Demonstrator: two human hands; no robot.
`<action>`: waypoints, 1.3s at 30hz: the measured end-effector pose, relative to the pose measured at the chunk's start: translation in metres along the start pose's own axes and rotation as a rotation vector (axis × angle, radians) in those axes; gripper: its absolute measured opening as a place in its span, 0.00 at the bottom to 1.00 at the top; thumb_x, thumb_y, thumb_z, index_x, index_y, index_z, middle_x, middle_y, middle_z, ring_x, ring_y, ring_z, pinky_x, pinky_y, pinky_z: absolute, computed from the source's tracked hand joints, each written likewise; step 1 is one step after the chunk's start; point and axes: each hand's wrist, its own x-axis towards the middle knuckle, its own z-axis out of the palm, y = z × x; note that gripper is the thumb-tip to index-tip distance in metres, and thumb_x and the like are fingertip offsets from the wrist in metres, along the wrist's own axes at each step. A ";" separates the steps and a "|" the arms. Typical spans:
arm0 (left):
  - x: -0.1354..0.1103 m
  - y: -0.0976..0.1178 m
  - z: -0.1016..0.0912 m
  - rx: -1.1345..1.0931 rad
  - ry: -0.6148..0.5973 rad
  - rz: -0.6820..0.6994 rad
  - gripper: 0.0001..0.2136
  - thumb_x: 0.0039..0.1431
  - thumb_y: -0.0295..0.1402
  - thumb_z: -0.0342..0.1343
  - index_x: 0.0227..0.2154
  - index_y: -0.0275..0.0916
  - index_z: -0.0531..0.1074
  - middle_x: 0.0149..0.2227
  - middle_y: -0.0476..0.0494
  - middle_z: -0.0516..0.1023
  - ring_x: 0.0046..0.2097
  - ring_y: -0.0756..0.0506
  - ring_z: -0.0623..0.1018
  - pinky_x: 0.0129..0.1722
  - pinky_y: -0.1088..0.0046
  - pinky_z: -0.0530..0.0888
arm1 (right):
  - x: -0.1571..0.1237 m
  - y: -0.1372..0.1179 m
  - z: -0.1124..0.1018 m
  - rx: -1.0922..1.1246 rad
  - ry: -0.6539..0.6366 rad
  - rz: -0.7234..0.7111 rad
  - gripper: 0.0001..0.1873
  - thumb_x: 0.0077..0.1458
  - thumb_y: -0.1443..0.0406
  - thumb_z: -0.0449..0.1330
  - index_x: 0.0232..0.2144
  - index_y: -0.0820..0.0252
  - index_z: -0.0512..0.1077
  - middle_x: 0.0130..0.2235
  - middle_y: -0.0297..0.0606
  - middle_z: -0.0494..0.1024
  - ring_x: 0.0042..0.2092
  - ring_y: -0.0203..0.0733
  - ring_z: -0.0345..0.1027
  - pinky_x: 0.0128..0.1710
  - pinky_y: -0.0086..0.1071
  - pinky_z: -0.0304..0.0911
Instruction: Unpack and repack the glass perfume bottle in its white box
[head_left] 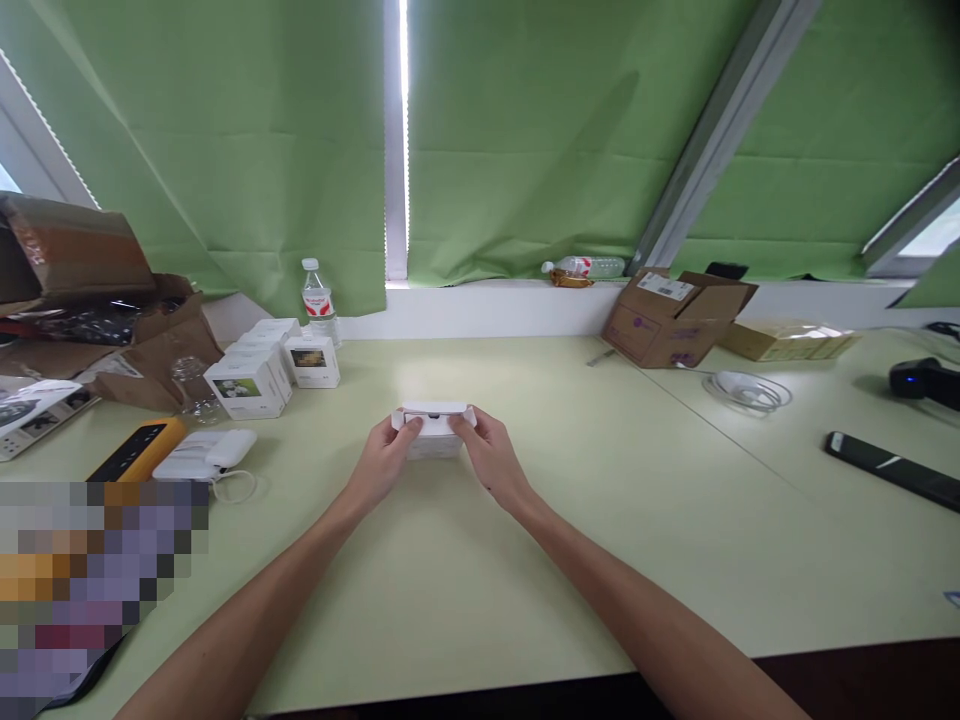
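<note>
A small white box (434, 428) sits on the pale green table (465, 580) in front of me, its lid flaps folded outward. My left hand (385, 462) grips the box's left side, thumb on the top edge. My right hand (489, 455) grips its right side in the same way. Both hands have fingers curled round the box. What lies inside the box is hidden.
A row of small white product boxes (259, 378) and a water bottle (319, 302) stand at the left. A white power bank (206, 455), an orange-edged device (133, 452) and brown cartons (82, 290) lie further left. A cardboard box (675, 318), coiled white cable (750, 390) and black bar (892, 470) are right.
</note>
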 end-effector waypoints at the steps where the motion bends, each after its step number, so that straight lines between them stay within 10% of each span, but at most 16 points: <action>1: 0.000 0.000 0.000 0.008 -0.002 0.005 0.19 0.60 0.44 0.51 0.42 0.33 0.75 0.38 0.43 0.79 0.41 0.44 0.75 0.41 0.73 0.68 | 0.000 0.000 0.000 0.003 -0.004 0.001 0.15 0.58 0.55 0.53 0.28 0.59 0.68 0.28 0.32 0.68 0.31 0.37 0.59 0.31 0.29 0.54; 19: -0.009 0.003 -0.007 0.350 0.186 0.511 0.16 0.56 0.35 0.59 0.45 0.44 0.62 0.46 0.45 0.74 0.41 0.48 0.77 0.43 0.65 0.76 | -0.004 -0.003 -0.009 0.083 -0.011 -0.094 0.14 0.54 0.55 0.61 0.38 0.55 0.64 0.33 0.34 0.72 0.38 0.40 0.69 0.40 0.34 0.64; 39: -0.010 0.010 -0.008 0.334 0.117 0.336 0.17 0.59 0.40 0.54 0.50 0.43 0.66 0.47 0.43 0.73 0.47 0.45 0.75 0.45 0.68 0.73 | -0.006 -0.007 -0.009 0.033 -0.013 -0.088 0.14 0.55 0.54 0.58 0.38 0.56 0.66 0.40 0.38 0.75 0.40 0.42 0.71 0.41 0.35 0.66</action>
